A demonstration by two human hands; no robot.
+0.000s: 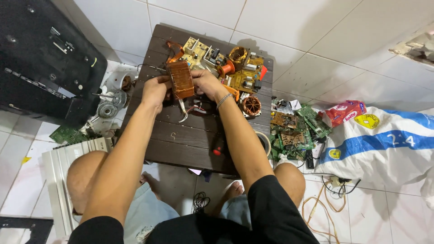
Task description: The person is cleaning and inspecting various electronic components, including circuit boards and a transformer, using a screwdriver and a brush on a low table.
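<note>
Both my left hand (154,90) and right hand (204,85) clamp the copper-wound transformer (181,79) just above the dark table (181,140), its wrap looks intact, so stripping seems barely begun; boards (244,77) and small coil (251,105) lie beyond.

The person wore a black short-sleeved shirt, its sleeves ending above the elbows, so both forearms were bare down to the hands. A thin silver-coloured chain bracelet (223,100) circled the right wrist; the left wrist carried nothing. Light blue-grey shorts covered the thighs and stopped above bare knees. Both feet were bare, with no shoes or socks.
</note>
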